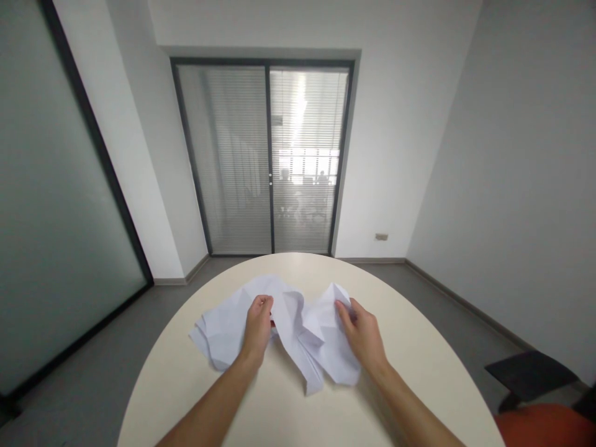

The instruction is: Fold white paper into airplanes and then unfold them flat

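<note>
Head view: my two bare forearms reach out over a round cream table (419,372), both hands on a crumpled white paper sheet (298,329).
Left hand: my left hand (257,326) is curled, thumb and fingertips pinched on a raised fold near the middle of the sheet; the knuckles face me.
Right hand: my right hand (362,335) pinches the right part of the sheet, thumb on the near side, fingers behind the paper and partly hidden.
Paper: it lies on the far half of the tabletop, between and under my hands; the left flap spreads flat on the table, the right part stands up in a peak, and a creased corner points down towards me.
Under the left hand: a small red spot shows at the paper's edge; I cannot tell what it is.
Room: a glass door with blinds (267,158) faces me beyond the table.
Right corner: a dark chair (528,372) stands on the grey floor, with an orange seat (544,428) just beside it.
</note>
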